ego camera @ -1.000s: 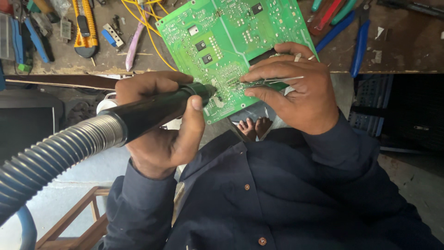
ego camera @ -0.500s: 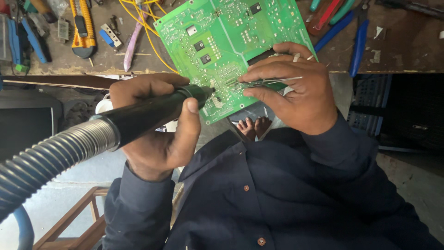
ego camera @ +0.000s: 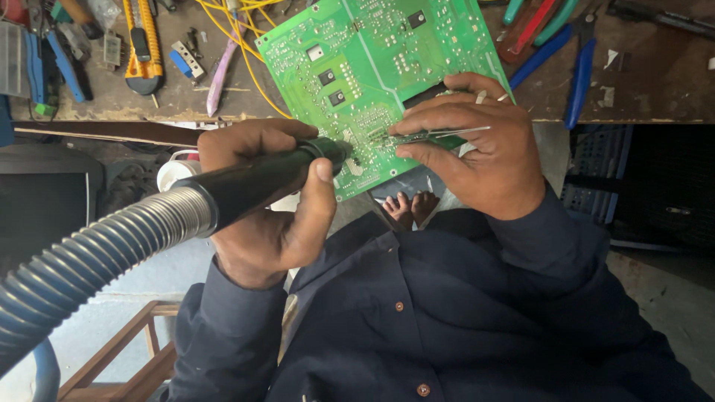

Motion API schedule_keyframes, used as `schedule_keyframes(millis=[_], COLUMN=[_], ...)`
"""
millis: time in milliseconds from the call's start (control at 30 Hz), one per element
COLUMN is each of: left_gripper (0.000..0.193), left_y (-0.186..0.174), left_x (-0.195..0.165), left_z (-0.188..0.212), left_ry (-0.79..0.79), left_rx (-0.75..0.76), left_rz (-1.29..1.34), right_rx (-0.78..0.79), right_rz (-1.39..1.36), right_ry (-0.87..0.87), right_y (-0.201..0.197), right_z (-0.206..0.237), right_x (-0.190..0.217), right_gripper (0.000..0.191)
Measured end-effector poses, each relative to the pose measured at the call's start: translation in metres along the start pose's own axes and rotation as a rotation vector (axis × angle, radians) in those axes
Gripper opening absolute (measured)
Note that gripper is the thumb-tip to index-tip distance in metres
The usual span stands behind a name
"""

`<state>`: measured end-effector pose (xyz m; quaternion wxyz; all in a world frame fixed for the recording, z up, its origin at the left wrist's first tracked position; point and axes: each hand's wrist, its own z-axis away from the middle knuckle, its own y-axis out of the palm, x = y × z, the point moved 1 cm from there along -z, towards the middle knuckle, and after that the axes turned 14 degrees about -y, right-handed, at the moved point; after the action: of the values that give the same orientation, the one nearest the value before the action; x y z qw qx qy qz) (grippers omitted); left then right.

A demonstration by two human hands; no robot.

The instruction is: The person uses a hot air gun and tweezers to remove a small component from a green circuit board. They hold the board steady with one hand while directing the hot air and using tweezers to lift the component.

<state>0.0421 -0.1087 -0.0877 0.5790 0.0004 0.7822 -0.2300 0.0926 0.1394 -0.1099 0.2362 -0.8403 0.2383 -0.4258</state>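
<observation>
Working the solder side of the green circuit board [ego camera: 372, 67] propped on the counter [ego camera: 655, 89] edge, the left hand [ego camera: 261, 201] wraps its grip around a black hot-air nozzle [ego camera: 261, 175] while the right hand [ego camera: 484, 149] pinches tweezers [ego camera: 439, 135] at the heated spot, so the next move likely calls for a steady lift.

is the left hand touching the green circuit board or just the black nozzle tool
Cannot tell. In the head view the left hand wraps the black nozzle tool; its fingers overlap the green circuit board's edge, hiding any contact or gap.
</observation>
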Motion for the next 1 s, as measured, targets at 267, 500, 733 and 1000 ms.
schedule_keyframes(millis=[267, 500, 733, 1000], left_gripper=[0.036, 0.037, 0.037, 0.036], left_y=[-0.002, -0.002, 0.002, -0.001], left_x=[-0.003, -0.004, -0.013, -0.003], left_z=[0.001, -0.002, -0.009, 0.001], left_ry=[0.004, -0.012, -0.001, 0.001], left_rx=[-0.031, -0.009, -0.001, -0.004], left_rz=[-0.002, 0.022, 0.003, 0.007], right_rx=[-0.008, 0.008, -0.006, -0.001], right_rz=[-0.003, 0.005, -0.011, 0.002], right_ry=[-0.006, -0.015, 0.0, -0.002], right_y=[0.0, 0.0, 0.0, 0.0], right_z=[0.003, 0.004, 0.002, 0.002], right_x=[0.0, -0.002, 0.0, 0.001], right_gripper=[0.02, 0.021, 0.022, 0.021])
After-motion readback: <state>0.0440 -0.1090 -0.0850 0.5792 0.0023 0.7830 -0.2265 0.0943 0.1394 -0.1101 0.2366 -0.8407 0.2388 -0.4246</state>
